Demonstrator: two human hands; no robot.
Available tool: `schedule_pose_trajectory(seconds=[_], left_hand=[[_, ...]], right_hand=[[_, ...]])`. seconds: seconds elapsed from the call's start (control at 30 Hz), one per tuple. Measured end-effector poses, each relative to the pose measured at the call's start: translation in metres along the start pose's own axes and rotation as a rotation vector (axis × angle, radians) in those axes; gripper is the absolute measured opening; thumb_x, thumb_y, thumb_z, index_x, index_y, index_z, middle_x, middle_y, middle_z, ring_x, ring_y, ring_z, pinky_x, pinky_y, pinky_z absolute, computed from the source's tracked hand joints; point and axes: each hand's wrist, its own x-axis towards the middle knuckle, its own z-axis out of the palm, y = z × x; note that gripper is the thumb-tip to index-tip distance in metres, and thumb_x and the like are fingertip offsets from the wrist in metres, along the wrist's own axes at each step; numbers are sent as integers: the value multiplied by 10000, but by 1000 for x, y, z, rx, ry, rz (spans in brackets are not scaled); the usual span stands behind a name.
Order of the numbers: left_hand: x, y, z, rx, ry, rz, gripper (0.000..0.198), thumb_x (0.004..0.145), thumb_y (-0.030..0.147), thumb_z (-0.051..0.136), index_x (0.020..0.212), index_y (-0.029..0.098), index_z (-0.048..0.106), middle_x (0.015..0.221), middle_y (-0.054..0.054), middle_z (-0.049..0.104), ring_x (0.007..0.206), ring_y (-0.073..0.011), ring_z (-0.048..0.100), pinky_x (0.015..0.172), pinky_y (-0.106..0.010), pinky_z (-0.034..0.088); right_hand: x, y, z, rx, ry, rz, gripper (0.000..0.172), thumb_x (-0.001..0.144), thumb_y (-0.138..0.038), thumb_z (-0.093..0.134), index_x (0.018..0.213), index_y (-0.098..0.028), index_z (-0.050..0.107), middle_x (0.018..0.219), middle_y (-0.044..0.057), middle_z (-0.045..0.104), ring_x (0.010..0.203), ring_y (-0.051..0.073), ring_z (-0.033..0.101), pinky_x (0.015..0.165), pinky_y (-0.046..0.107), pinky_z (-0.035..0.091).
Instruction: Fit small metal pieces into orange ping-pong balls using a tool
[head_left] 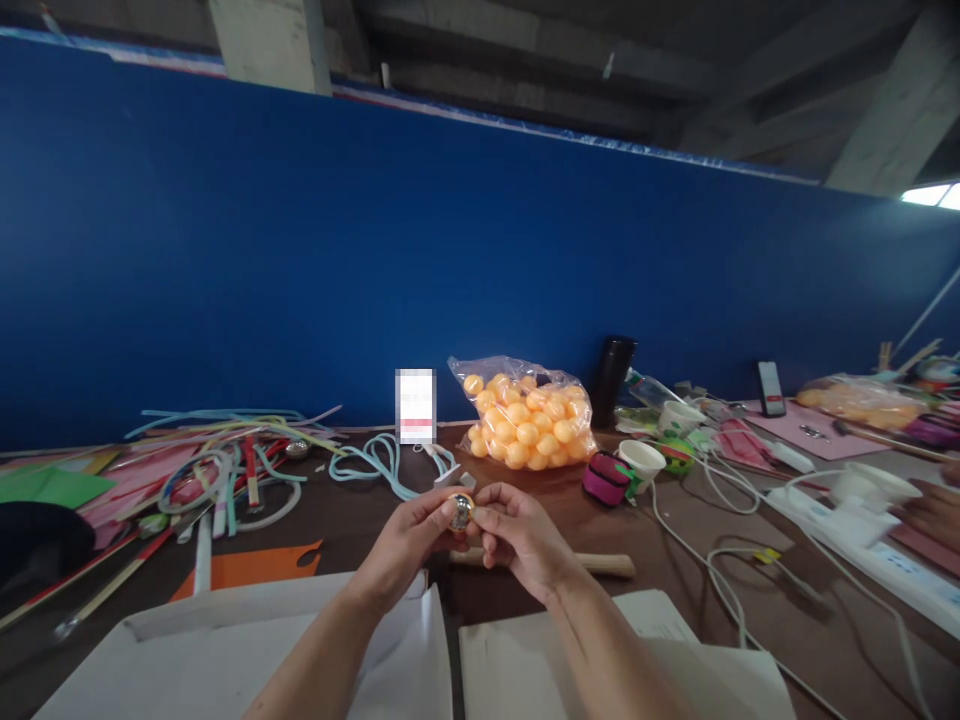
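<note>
The left hand (405, 540) and the right hand (523, 535) are pinching one shiny silver ball (460, 512) between them

One big blue wall (450, 230) is standing far behind both hands. One brown table (675, 572) is spreading out under them. Two pale sheets are lying on the near side of the hands: one white sheet (225, 650) by the left hand and one cream sheet (517, 670) by the right hand.

One clear bag (514, 370) is resting just past the right hand. It is holding lots of orange balls (525, 434), too many to count because they are hiding each other. One black bottle (613, 380) is standing past the right hand, off to its right. One wooden stick (609, 565) is lying under the right hand, with an end poking out to the right.

The left hand is squeezing the ball's left side with thumb and finger. The right hand is doing the same on the other side.

One white cup (640, 464) is standing past the right hand and to its right. One pink and green pouch (606, 480) is sitting just beside the cup, nearer the hand.

The silver ball is sitting right at the fingertips of both hands, up over the table. It is looking round, and it is shining like a mirror, with dark and bright spots showing.
</note>
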Motion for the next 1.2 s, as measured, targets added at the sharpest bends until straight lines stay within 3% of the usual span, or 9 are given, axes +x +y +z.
schedule_pose_trajectory(seconds=[0.43, 0.73, 0.83, 0.97, 1.07, 1.13, 1.2], left_hand=[[-1, 3, 2, 44, -38, -9, 376, 862, 348, 552, 1155, 131, 644, 889, -111, 662, 787, -191, 591, 701, -320, 464], [-2, 0, 3, -186, 13, -51, 377, 840, 337, 592, 1145, 125, 655, 882, -115, 672, 789, -174, 607, 731, -302, 489], [-2, 0, 4, -259, 76, -57, 372, 816, 328, 623, 1125, 125, 669, 959, -124, 673, 840, -191, 619, 787, -331, 509], [-2, 0, -2, -341, 144, -27, 366, 812, 316, 628, 1131, 144, 668, 947, -101, 673, 756, -148, 622, 753, -299, 538], [0, 0, -8, -390, 176, -7, 359, 823, 310, 614, 1138, 143, 660, 883, -81, 665, 723, -131, 615, 717, -277, 550], [0, -1, -9, -405, 200, -10, 352, 828, 304, 609, 1135, 139, 658, 875, -76, 658, 722, -126, 613, 700, -263, 555], [1, -1, -10, -414, 214, -13, 349, 828, 297, 610, 1134, 137, 656, 864, -72, 654, 718, -123, 613, 686, -254, 557]], right_hand=[[2, 2, -6, -65, -20, 1, 309, 700, -295, 768, 890, -150, 572, 622, -9, 638, 447, 60, 499, 393, 156, 426], [-3, -7, 0, -113, -78, -39, 293, 779, -375, 686, 922, -172, 530, 704, -3, 641, 438, 41, 457, 410, 158, 375], [-7, -16, -3, -379, -1, -94, 285, 819, -433, 608, 942, -183, 549, 730, -6, 621, 473, 71, 486, 436, 194, 387], [-13, -21, -16, -1086, 191, -276, 157, 749, -299, 660, 876, -216, 620, 810, 18, 654, 745, 173, 602, 658, 280, 435], [-16, -18, -23, -1486, 146, -190, 238, 587, -241, 767, 799, -228, 660, 856, 36, 666, 840, 231, 602, 685, 299, 405], [-18, -14, -25, -1603, 97, -105, 323, 511, -230, 809, 801, -235, 669, 871, 46, 667, 845, 248, 604, 654, 288, 392], [-18, -10, -26, -1639, 77, -50, 309, 534, -202, 790, 817, -241, 671, 885, 49, 669, 821, 240, 612, 635, 279, 384]])
